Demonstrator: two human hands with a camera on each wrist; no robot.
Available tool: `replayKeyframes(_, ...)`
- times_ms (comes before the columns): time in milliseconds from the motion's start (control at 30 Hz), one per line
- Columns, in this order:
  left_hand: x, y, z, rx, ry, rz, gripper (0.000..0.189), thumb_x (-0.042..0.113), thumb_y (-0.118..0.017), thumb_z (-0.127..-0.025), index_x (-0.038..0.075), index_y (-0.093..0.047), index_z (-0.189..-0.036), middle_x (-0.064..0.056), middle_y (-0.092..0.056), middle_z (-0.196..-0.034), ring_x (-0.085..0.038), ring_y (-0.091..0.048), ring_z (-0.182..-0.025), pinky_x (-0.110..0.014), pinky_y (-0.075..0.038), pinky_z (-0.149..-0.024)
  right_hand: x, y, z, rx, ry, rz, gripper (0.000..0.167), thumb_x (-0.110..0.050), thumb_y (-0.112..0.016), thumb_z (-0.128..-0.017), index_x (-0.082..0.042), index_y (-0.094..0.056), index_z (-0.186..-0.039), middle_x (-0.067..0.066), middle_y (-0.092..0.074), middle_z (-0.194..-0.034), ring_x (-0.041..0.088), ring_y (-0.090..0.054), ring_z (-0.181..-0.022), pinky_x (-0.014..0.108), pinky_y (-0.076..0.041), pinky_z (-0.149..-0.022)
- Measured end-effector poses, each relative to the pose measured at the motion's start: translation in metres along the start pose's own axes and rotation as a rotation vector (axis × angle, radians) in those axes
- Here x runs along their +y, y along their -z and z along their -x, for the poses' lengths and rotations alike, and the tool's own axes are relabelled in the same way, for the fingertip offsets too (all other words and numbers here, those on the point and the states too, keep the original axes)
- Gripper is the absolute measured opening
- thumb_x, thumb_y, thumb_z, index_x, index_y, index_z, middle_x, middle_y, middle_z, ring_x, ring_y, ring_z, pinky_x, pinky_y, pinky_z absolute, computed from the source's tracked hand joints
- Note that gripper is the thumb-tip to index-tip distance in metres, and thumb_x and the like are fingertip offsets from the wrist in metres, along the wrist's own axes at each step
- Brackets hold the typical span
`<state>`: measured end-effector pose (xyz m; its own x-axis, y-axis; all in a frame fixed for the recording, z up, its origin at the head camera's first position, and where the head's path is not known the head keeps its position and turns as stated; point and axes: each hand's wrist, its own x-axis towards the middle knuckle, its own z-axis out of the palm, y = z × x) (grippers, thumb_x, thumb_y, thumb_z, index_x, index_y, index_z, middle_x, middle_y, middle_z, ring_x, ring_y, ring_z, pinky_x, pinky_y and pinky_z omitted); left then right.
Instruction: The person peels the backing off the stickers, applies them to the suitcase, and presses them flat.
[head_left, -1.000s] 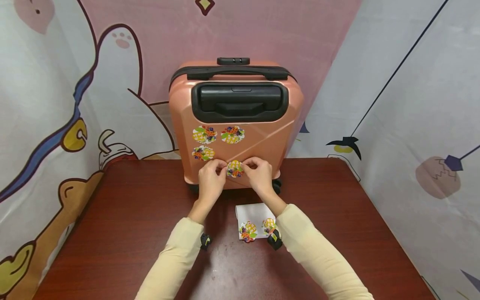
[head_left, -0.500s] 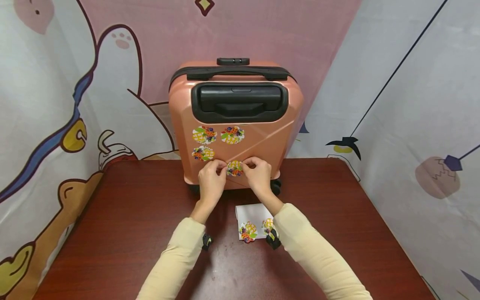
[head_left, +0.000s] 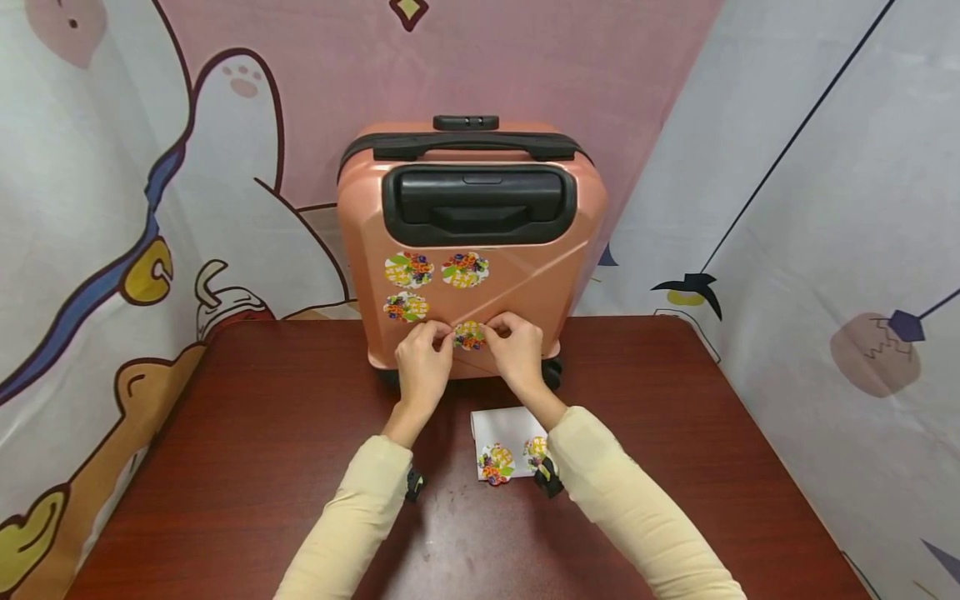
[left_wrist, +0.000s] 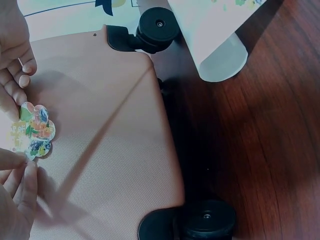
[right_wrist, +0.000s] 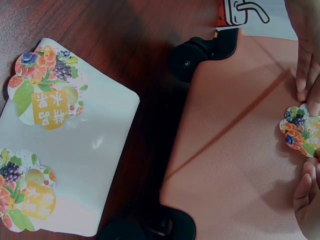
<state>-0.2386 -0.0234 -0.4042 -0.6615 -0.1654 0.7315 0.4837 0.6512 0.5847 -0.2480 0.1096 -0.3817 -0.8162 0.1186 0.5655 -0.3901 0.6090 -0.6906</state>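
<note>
My left hand (head_left: pixel 423 358) and right hand (head_left: pixel 517 354) pinch opposite side edges of a scalloped fruit sticker (head_left: pixel 469 335). It lies between them close over the lower front of a pink-orange suitcase (head_left: pixel 532 292). In the left wrist view the sticker (left_wrist: pixel 37 130) casts a shadow on the ribbed shell, and its inner part runs out of frame. The right wrist view shows its lower edge, with fingertips at both sides. Three similar stickers sit higher on the shell: an upper-left one (head_left: pixel 409 270), an upper-right one (head_left: pixel 466 270) and one below (head_left: pixel 407 307).
A white backing sheet (head_left: pixel 498 423) with two fruit stickers (right_wrist: pixel 50 87) lies on the brown table (head_left: pixel 262 467) before the suitcase, partly under my right sleeve. One end of the sheet curls up. Black wheels (left_wrist: pixel 159 25) jut from the suitcase's base. Printed curtains (head_left: pixel 750 250) hang behind and beside the table.
The sticker has shifted up very slightly and looks a little flatter from above. My right forearm has moved slightly left; both hands keep their pinch on the sticker.
</note>
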Motion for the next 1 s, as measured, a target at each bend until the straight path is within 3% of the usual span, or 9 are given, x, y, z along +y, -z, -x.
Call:
replayKeyframes(300,-0.003,0.003,0.002,0.0,0.026,-0.015,0.009,0.003,-0.074,-0.073,0.003,-0.065,-0.071,-0.007,-0.062,-0.067,-0.021,-0.058,-0.057,-0.036,-0.046,-0.056,0.0,0.002,0.0,-0.004,0.018,0.015,0.012,-0.006,-0.073,-0.074,-0.003,-0.065,-0.065,0.006,-0.06,-0.059,0.018,-0.054,-0.054,0.028,-0.041,-0.051)
replayKeyframes(500,-0.008,0.007,0.006,-0.052,0.045,0.009,0.007,0.004,-0.073,-0.074,0.004,-0.066,-0.073,-0.005,-0.065,-0.068,-0.018,-0.06,-0.059,-0.035,-0.047,-0.056,0.005,0.003,0.003,-0.034,0.017,-0.06,0.009,-0.007,-0.071,-0.076,-0.004,-0.065,-0.07,0.006,-0.061,-0.063,0.017,-0.054,-0.057,0.026,-0.041,-0.053)
replayKeyframes(667,-0.012,0.011,0.007,-0.156,0.087,0.144,0.003,0.001,-0.069,-0.077,0.002,-0.068,-0.079,-0.007,-0.067,-0.07,-0.018,-0.061,-0.06,-0.029,-0.044,-0.052,0.012,0.004,0.008,-0.13,-0.03,-0.178,0.004,-0.005,-0.068,-0.079,-0.001,-0.067,-0.079,0.009,-0.065,-0.069,0.022,-0.061,-0.062,0.022,-0.043,-0.054)
replayKeyframes(867,-0.015,0.015,0.006,-0.261,0.196,0.365,0.009,-0.006,-0.06,-0.083,-0.005,-0.068,-0.087,-0.015,-0.068,-0.078,-0.029,-0.065,-0.067,-0.025,-0.051,-0.055,0.019,0.005,0.012,-0.252,-0.139,-0.321,0.008,-0.001,-0.064,-0.083,0.005,-0.067,-0.088,0.019,-0.067,-0.078,0.038,-0.064,-0.072,0.025,-0.05,-0.055)
replayKeyframes(1000,-0.016,0.016,0.004,-0.289,0.23,0.408,0.01,-0.007,-0.058,-0.084,-0.007,-0.067,-0.088,-0.017,-0.067,-0.08,-0.031,-0.065,-0.071,-0.026,-0.053,-0.059,0.021,0.006,0.012,-0.329,-0.207,-0.402,0.013,0.001,-0.063,-0.083,0.009,-0.065,-0.093,0.025,-0.065,-0.085,0.043,-0.062,-0.08,0.027,-0.052,-0.058)
